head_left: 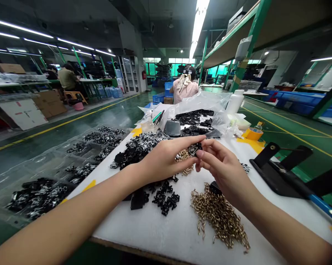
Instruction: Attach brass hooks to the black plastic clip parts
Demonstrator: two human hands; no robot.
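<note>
Between the fingertips of both hands is a small black part (194, 148) with some shiny metal on it; its exact kind is too small to make out. My left hand (173, 154) grips it from the left, thumb and fingers closed on its edges. From the other side my right hand (217, 156) pinches it. Under the hands lie small brass-coloured pieces (187, 170). A larger pile of bent brass-coloured pins (222, 217) spreads below my right hand. Small black plastic parts (166, 198) lie loose below my left hand.
A heap of black and silver parts (146, 143) lies beyond my left forearm. Divided clear trays (92, 151) stand left of the table. At the back are a phone-like slab (172, 128) and a plastic bag (218, 106). A black fixture (282, 176) with a blue handle stands right. A person (185, 86) sits ahead.
</note>
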